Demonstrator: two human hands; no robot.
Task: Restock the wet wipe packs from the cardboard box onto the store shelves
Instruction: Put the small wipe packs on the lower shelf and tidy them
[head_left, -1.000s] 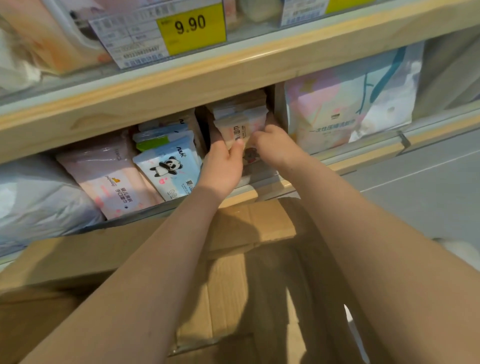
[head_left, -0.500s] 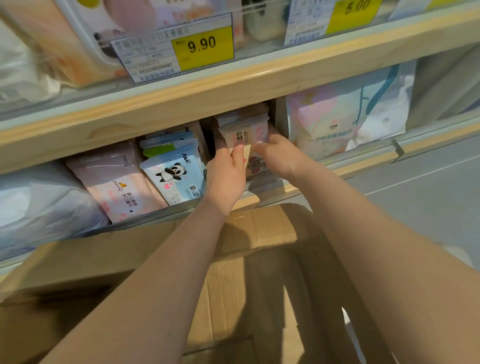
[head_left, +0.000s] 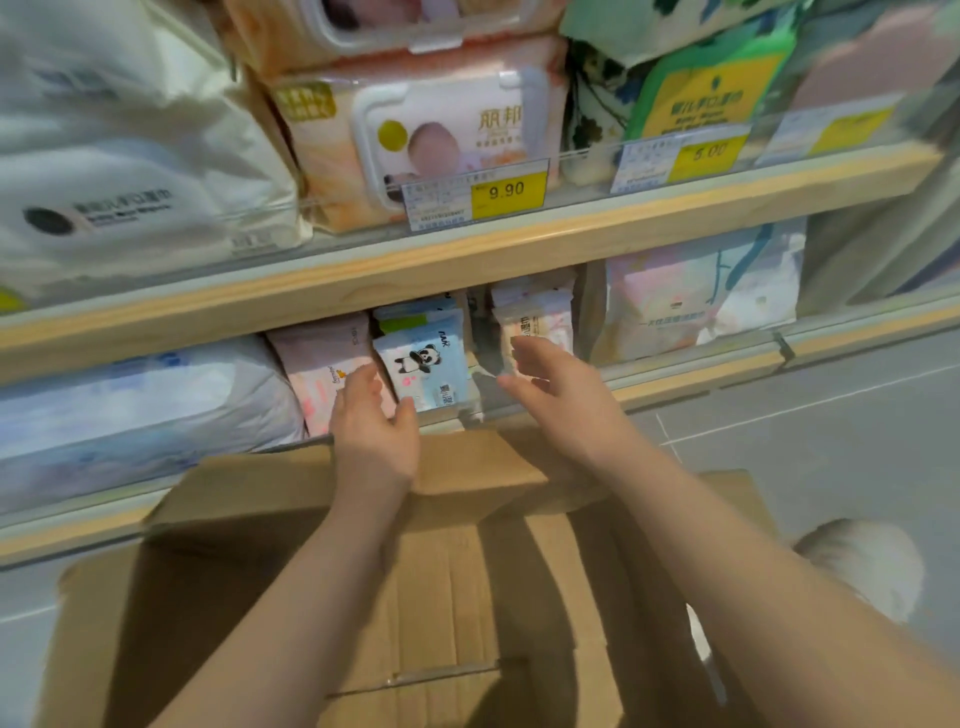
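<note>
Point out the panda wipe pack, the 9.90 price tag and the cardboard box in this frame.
panda wipe pack (head_left: 423, 371): head view, on its printed front, by the panda.
9.90 price tag (head_left: 508, 190): head view, on the yellow part with the price.
cardboard box (head_left: 452, 587): head view, on the bare inner wall.

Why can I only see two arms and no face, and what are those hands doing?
The camera sits on the person's head and looks forward and down, so you see only their arms. The left hand and right hand are both open and hold nothing. They hover in front of the lower shelf, where small wipe packs stand, like the panda pack and the pink pack next to it. Below the arms is an open cardboard box. Bigger packs sit on the upper shelf, behind a yellow price tag.
</note>
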